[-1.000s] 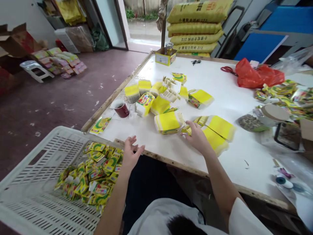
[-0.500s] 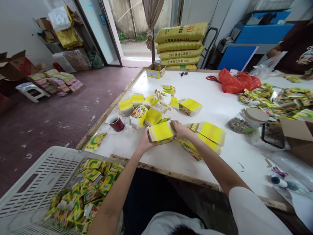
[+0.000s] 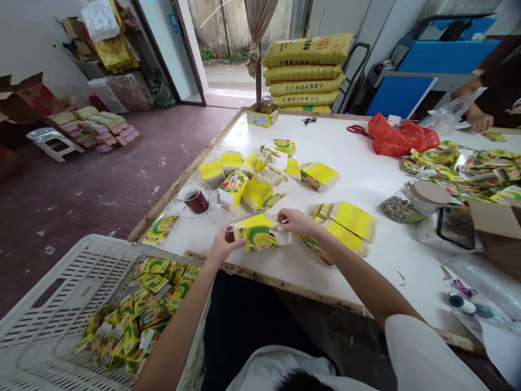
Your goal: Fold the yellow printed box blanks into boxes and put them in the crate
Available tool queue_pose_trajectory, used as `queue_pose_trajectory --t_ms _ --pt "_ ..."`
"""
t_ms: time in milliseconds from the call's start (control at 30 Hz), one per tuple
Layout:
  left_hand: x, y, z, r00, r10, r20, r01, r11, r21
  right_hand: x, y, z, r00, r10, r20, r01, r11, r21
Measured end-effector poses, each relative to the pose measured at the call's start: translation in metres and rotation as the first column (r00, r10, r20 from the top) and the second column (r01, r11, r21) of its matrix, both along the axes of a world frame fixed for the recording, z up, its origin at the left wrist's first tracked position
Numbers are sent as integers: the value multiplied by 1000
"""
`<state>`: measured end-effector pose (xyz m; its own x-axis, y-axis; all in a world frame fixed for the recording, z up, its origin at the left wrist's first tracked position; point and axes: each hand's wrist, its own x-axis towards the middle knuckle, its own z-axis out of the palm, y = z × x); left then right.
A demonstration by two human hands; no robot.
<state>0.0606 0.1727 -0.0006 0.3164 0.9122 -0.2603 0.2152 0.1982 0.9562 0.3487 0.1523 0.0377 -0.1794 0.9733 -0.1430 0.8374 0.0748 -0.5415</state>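
Observation:
Near the table's front edge, my left hand (image 3: 224, 243) grips the left end of a stack of flat yellow-green cartons (image 3: 260, 234). The fingers of my right hand (image 3: 290, 218) are closed on the stack's right end. The stack is tilted, so a printed face with a green swirl shows. Right of it lie more yellow carton stacks (image 3: 353, 220), under my right forearm. Several bundles (image 3: 257, 191) sit behind my hands, beside a printed bundle (image 3: 233, 190).
A dark red mug (image 3: 197, 202) stands at left. A white crate (image 3: 73, 271) holds folded cartons. At right are a lidded jar (image 3: 401, 209), a red bag (image 3: 401, 136), red scissors (image 3: 360, 129) and a carton pile. Another person's hand (image 3: 479, 118) is at far right.
The stack has been tipped so that its printed face shows. My left hand has moved left and toward me; my right hand has shifted slightly left. The view has shifted slightly.

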Motion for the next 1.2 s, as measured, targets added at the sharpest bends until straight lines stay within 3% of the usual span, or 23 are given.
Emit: queue_pose_trajectory --t_ms 267,567,867,967,1100,1200 --pt "-1 13 3 995 56 -84 -76 961 -267 -21 21 -18 975 -163 -153 158 986 -48" --pt "-2 10 4 988 98 -123 -129 953 -273 -17 6 -24 942 -258 -214 236 964 -122" --pt "-3 9 6 991 74 -108 -99 961 -257 -22 -14 -24 976 -160 -146 149 985 -86" --pt "-4 11 7 982 111 -155 -139 974 -181 -23 -18 -14 982 -175 -77 179 983 38" --pt "-3 12 19 947 243 -210 -233 970 72 -32 -19 11 992 -119 31 107 959 261" --pt "5 12 31 952 183 -247 -78 921 382 -46 -15 27 986 55 158 -101 948 302"
